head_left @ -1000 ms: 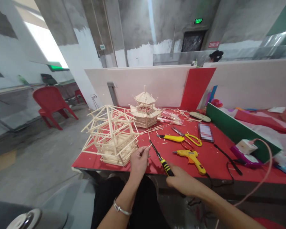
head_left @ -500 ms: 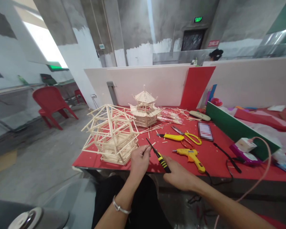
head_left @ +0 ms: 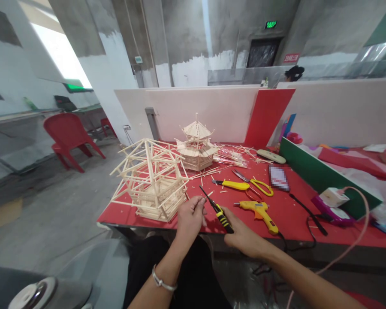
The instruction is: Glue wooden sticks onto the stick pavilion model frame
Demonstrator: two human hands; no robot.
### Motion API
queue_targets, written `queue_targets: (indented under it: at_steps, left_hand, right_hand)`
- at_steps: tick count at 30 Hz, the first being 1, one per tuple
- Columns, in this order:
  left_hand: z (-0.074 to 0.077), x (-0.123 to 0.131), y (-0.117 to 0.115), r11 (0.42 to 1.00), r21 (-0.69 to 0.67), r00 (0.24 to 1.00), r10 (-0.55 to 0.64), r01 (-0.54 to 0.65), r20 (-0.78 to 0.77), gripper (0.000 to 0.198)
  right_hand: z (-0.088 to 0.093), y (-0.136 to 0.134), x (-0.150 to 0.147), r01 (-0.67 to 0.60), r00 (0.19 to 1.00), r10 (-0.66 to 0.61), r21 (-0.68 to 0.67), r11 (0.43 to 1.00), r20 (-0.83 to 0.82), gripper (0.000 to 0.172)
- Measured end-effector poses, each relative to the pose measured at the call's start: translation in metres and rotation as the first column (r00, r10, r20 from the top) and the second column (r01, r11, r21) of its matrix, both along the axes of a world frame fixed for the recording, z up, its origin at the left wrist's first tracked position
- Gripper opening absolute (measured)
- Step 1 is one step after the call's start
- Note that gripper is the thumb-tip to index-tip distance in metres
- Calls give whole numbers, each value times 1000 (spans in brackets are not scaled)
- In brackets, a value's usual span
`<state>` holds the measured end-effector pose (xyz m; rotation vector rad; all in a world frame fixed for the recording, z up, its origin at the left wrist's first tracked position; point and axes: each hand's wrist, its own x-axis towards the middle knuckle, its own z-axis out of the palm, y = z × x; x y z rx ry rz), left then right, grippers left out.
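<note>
While tight around the yellow-black tool [head_left: 221,216], right grip [head_left: 244,237] behind its dark tip [head_left: 202,189].

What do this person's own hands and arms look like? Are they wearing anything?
The left hand and right hand are both ungloved, with no sleeves showing. A silver-coloured bangle with a small raised piece circles the left wrist; none shows on the right.

Nothing is legible: the green sign [head_left: 271,24] above the door [head_left: 263,53] and the red wall sign [head_left: 291,57] are too blurred.
</note>
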<state>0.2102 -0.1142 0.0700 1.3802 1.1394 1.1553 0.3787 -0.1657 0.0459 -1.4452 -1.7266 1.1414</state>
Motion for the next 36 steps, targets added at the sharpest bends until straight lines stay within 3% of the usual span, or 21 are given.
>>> queue_targets:
  at_steps: [6,14,18,22,27,31,34,36]
  left_hand:
    - [-5,-2,5,981,-170,990,-72,92,119,38]
    - [0,-8,7,918,-330,954,-131,219,268,38]
    - [0,-6,8,904,-360,944,-118,231,309,37]
    - [-9,-3,13,895,-394,946,-81,208,314,37]
    - [-23,-5,25,893,-407,943,-53,192,329,39]
    - [-28,-6,27,902,-400,945,-27,163,325,41]
    - [-31,-5,18,906,-397,944,-6,144,331,42]
    - [-32,-8,8,915,-386,940,21,119,341,43]
  right_hand:
    - [5,1,2,-44,999,44,-60,997,1,91]
    - [3,0,3,-63,998,63,-20,998,15,90]
    - [2,-3,1,6,999,-5,-52,999,34,72]
    - [-2,0,-4,44,998,-39,-108,993,42,53]
    - [-17,15,-3,237,960,-268,-259,936,-88,28]
    - [-16,24,9,122,978,-178,-385,915,-113,12]
    - [-5,29,6,81,996,-71,-260,962,48,12]
    - [-1,35,-5,156,935,-122,-76,985,333,25]
